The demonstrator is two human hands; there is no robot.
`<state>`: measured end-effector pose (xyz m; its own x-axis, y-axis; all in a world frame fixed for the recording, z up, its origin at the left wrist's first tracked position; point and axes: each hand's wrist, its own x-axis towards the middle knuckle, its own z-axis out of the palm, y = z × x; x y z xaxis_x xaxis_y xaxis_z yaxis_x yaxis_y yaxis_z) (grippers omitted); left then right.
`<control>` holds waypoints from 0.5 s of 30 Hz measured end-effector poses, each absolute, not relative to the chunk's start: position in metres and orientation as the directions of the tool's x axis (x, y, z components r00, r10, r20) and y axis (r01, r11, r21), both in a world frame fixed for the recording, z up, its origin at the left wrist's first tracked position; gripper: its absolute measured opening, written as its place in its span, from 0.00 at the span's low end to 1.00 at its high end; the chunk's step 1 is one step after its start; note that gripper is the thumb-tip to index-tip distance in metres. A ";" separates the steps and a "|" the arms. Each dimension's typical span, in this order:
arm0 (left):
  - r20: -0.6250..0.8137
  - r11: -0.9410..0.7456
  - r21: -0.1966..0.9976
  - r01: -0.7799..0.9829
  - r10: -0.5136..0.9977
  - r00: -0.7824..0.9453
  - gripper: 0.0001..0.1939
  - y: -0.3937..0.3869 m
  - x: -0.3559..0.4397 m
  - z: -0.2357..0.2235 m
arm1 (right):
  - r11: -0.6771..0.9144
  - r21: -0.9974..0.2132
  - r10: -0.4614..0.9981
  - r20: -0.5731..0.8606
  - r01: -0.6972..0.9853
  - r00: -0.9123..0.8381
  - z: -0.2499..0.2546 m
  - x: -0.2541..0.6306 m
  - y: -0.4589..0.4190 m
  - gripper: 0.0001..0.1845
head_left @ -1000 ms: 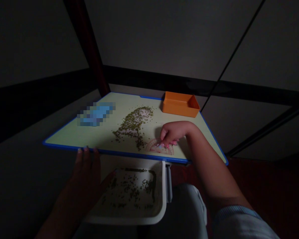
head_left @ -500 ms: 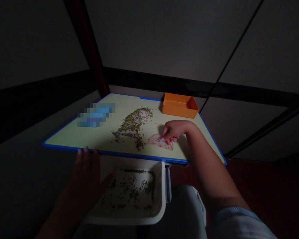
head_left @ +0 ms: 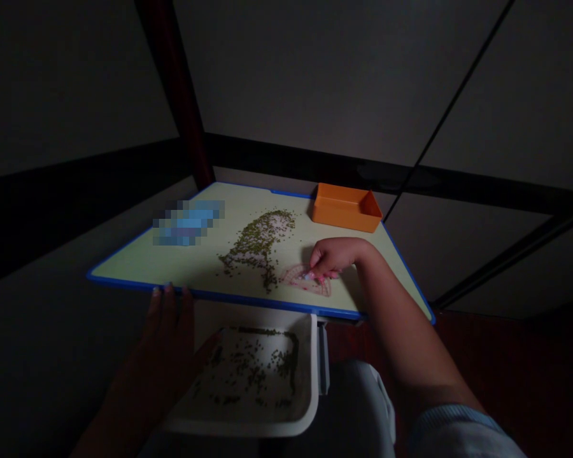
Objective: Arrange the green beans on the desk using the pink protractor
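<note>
A clear pink protractor lies on the pale green, blue-edged board. My right hand is closed on its far edge, fingers bent down and some tips hidden. Left of the protractor, small green beans are spread in a loose patch over a pale printed area. My left hand is open in the shade, its fingertips at the near edge of the board. Its thumb reaches over a white tray below the board, which holds more scattered beans.
An orange open box stands at the board's far right corner. A blurred-out blue item lies at the left. Dark cabinet panels rise behind the board, and my knee is below its near edge.
My right hand and the protractor have shifted slightly left and towards me, nearer the beans. The left hand stays at the board's edge. The whole view has moved a little.
</note>
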<state>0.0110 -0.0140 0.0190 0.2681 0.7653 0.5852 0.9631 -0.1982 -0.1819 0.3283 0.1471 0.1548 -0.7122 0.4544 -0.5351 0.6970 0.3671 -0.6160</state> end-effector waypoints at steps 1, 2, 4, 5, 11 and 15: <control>0.582 -0.195 -0.181 0.964 0.769 0.264 0.45 -0.014 0.011 0.019 | 0.371 -0.613 0.447 -0.540 0.697 -0.713 0.154 0.327 0.147 0.14; 0.576 -0.189 -0.178 0.966 0.775 0.258 0.46 -0.015 0.011 0.019 | 0.374 -0.611 0.442 -0.543 0.697 -0.714 0.154 0.326 0.146 0.14; 0.568 -0.169 -0.170 0.971 0.788 0.237 0.45 -0.015 0.012 0.019 | 0.379 -0.609 0.445 -0.540 0.697 -0.714 0.154 0.324 0.145 0.14; 0.566 -0.166 -0.168 0.972 0.791 0.233 0.45 -0.015 0.012 0.019 | 0.379 -0.609 0.452 -0.536 0.697 -0.713 0.155 0.324 0.145 0.14; 0.567 -0.208 -0.169 0.963 0.779 0.268 0.47 -0.014 0.010 0.018 | 0.375 -0.578 0.492 -0.538 0.725 -0.684 0.157 0.324 0.143 0.15; 0.587 -0.188 -0.123 0.974 0.778 0.224 0.47 -0.014 0.011 0.019 | 0.377 -0.567 0.501 -0.540 0.732 -0.676 0.157 0.325 0.144 0.15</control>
